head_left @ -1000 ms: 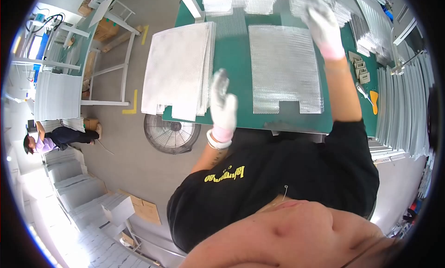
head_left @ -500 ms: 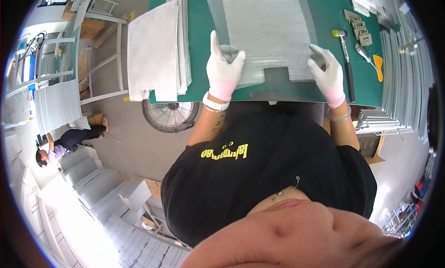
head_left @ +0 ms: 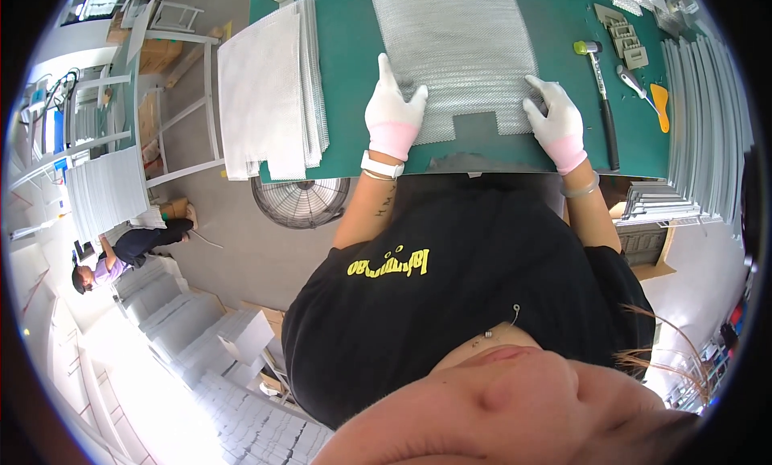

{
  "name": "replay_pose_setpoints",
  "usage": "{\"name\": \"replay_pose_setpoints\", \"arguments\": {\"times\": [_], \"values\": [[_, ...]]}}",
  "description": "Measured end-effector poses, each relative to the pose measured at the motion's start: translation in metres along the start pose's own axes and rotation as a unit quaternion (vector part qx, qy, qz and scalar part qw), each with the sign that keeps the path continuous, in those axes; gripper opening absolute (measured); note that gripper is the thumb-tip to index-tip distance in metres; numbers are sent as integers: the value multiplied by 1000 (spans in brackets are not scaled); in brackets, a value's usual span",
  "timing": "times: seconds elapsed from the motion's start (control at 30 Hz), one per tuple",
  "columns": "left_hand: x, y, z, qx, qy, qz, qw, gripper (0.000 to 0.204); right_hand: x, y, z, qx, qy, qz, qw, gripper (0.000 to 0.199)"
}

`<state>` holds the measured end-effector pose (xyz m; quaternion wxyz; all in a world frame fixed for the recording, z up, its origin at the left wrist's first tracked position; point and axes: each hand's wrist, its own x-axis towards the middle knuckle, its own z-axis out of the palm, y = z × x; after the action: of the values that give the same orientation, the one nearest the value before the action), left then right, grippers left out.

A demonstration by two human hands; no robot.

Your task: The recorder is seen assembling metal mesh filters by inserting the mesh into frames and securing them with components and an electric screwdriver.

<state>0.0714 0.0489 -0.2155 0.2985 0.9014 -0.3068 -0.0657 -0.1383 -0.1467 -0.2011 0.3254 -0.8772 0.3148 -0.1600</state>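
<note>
A stack of silvery mesh sheets (head_left: 458, 55), with a notch cut from its near edge, lies on the green work table (head_left: 346, 55) in front of me. My left hand (head_left: 394, 111), in a white glove with a pink cuff, rests along the stack's left edge, index finger stretched and thumb apart. Against the right edge stands my right hand (head_left: 556, 121), gloved alike, its fingers slightly bent and spread from the thumb. Both hands flank the sheets near their front corners; neither is wrapped around them. The fingers' undersides are hidden.
Another mesh stack (head_left: 261, 87) lies at the table's left. To the right are a hammer (head_left: 603, 103), a screwdriver (head_left: 635, 85), an orange scraper (head_left: 660, 107), beige plastic parts (head_left: 623, 37) and grey strips (head_left: 704, 127). A floor fan (head_left: 301, 201) stands below; a person (head_left: 133, 248) works far left.
The mesh sheets, earlier fanned out past each other at the sides, now lie in a neater, narrower stack. Both my hands have moved slightly inward against its edges.
</note>
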Motion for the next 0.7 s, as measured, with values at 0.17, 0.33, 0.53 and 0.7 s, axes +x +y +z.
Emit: {"name": "replay_pose_setpoints", "arguments": {"times": [0.17, 0.33, 0.53, 0.7], "values": [[2, -3, 2, 23, -5, 17, 1000, 94, 0, 8, 4, -24, 27, -68, 997, 40], [4, 0, -1, 22, -26, -7, 999, 94, 4, 2, -4, -62, -18, -35, 997, 39], [11, -6, 1, 52, -11, 16, 998, 98, 13, -3, -10, -108, -84, 4, 991, 37], [29, -21, -14, 129, 2, 64, 990, 90, 95, 14, -91, -185, 136, -203, 952, 29]]}}
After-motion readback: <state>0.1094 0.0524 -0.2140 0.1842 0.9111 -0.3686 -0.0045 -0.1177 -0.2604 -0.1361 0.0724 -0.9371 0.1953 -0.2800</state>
